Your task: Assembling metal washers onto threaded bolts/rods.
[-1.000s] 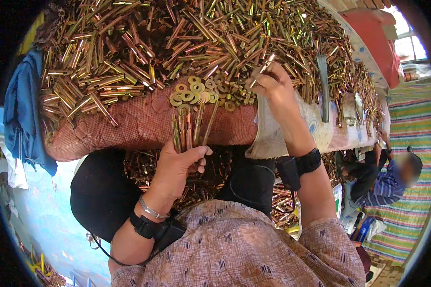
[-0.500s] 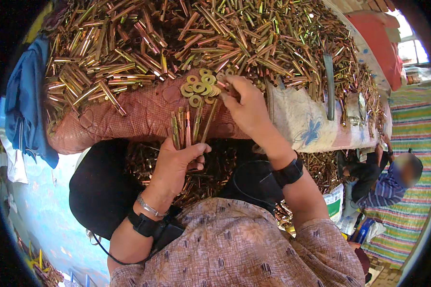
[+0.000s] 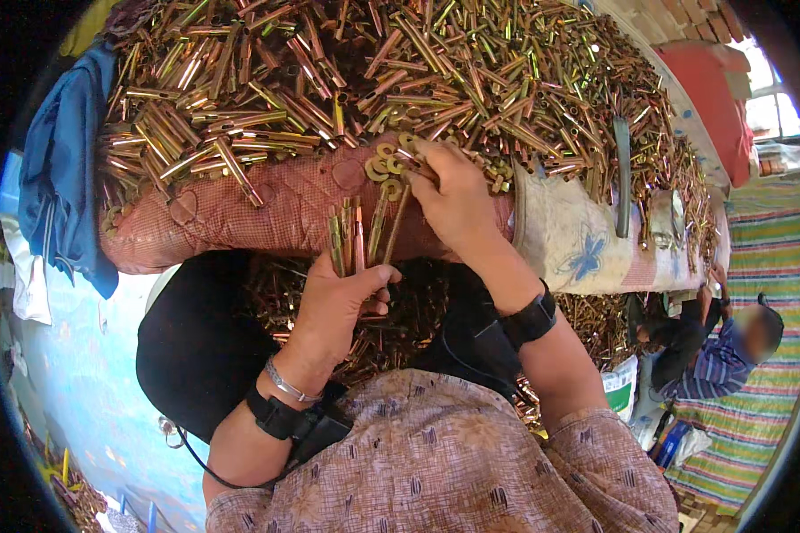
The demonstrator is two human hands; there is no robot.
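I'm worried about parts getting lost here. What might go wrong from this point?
The left hand holds several slim metal rods by their lower ends, fanned out above; if the grip loosens, one may drop.

The loose brass-coloured washers lie near the front edge of the red quilted padding; a nudge from the right hand, close beside them, might send some over.

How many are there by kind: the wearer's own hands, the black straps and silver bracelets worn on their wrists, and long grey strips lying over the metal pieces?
Wearer's hands, left hand and right hand: 2
Black straps: 2
Silver bracelet: 1
Long grey strip: 1
Total: 6
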